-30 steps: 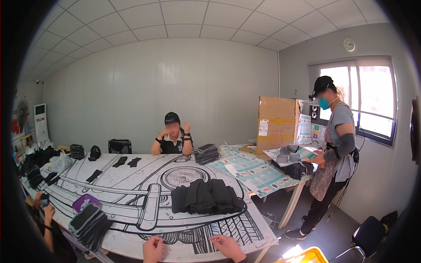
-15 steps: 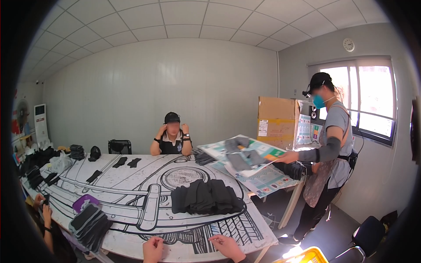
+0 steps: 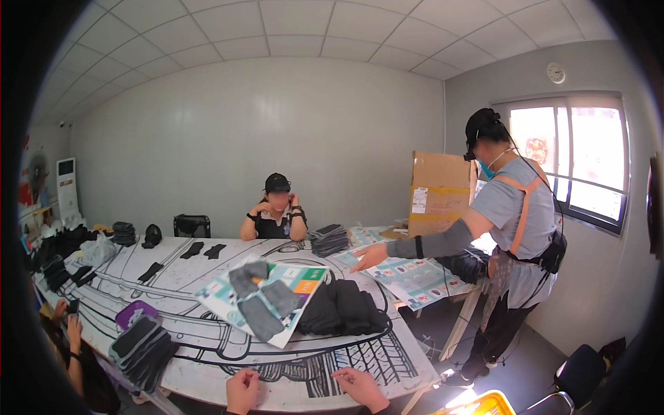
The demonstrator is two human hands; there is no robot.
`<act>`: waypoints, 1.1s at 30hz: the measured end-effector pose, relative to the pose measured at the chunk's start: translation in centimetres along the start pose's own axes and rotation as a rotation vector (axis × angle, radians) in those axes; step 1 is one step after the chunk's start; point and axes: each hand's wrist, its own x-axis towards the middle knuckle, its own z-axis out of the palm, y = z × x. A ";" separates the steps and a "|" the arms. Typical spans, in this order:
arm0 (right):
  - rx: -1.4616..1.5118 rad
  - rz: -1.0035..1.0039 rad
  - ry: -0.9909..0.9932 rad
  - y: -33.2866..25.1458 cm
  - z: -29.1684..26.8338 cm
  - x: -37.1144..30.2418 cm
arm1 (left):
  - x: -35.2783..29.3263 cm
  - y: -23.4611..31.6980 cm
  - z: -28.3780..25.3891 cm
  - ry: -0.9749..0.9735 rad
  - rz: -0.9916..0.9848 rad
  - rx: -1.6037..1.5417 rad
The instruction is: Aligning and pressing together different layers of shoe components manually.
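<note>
Tipping the white-and-green printed sheet (image 3: 308,272) could spill its grey fabric pieces (image 3: 259,318); left hand (image 3: 243,391) and right hand (image 3: 361,389) are half-open, empty.

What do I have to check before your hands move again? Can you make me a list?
1. Left hand free: ok, nothing visible in it.
2. Right hand free: ok, nothing visible in it.
3. Co-worker's hand apart from the printed sheet: ok, a gap shows.
4. Sheet flat on the table: cannot tell.
5. Black fabric pile all in view: not ok, the sheet hides its left part.
</note>
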 end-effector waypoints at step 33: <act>0.186 0.228 -0.057 -2.3 15.8 15.4 | -0.1 2.3 -0.3 -0.025 -0.092 -0.124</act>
